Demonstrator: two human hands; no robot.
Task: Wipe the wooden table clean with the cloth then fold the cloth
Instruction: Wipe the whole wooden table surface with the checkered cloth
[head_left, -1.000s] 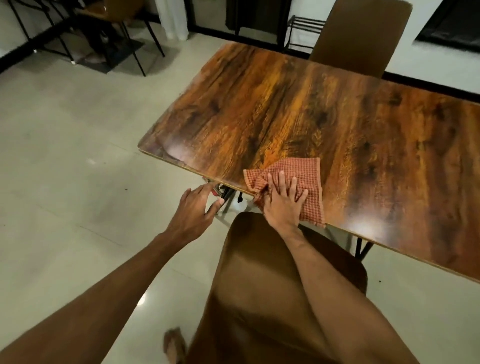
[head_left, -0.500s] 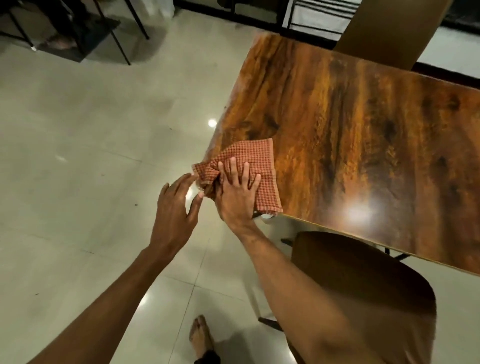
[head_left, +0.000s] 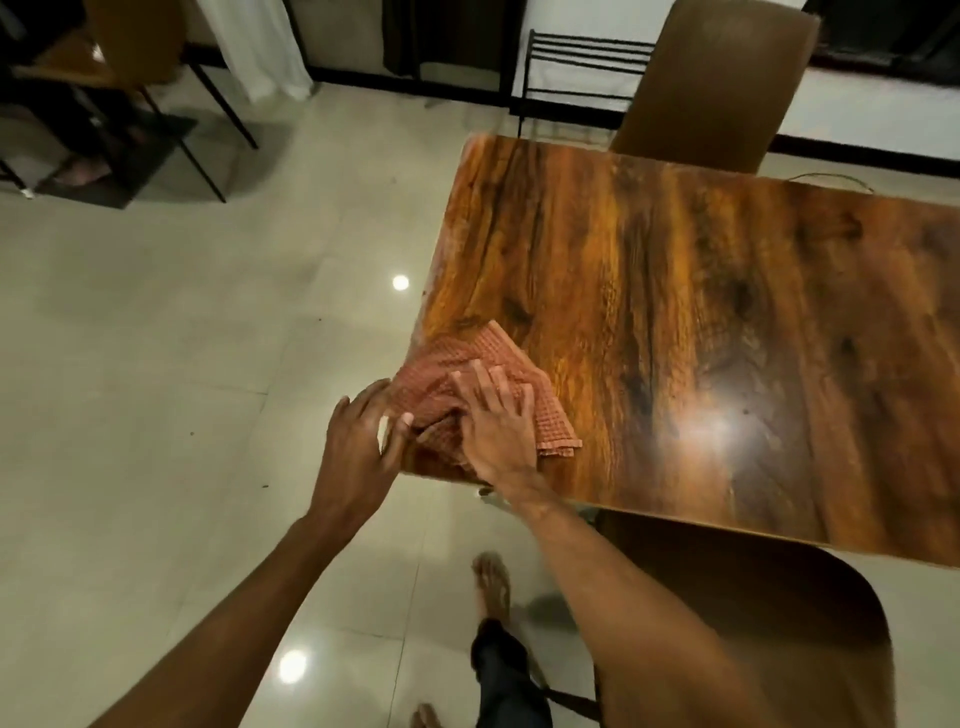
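An orange-red checked cloth (head_left: 470, 353) lies bunched on the near left corner of the glossy wooden table (head_left: 675, 322). My right hand (head_left: 493, 421) presses flat on the cloth with its fingers spread. My left hand (head_left: 358, 441) hovers just off the table's left edge, its fingers relaxed and cupped toward the cloth's overhanging side, with a small pale scrap seen against its fingers. Part of the cloth is hidden under my right hand.
A brown chair (head_left: 748, 597) stands at the table's near side, another brown chair (head_left: 711, 83) at the far side. A black metal rack (head_left: 576, 67) stands behind the table. Pale tiled floor (head_left: 182, 389) spreads to the left. My feet show below.
My right hand slid the cloth leftward along the near edge to the table's left corner. My left hand followed and now sits right beside the cloth at the edge.
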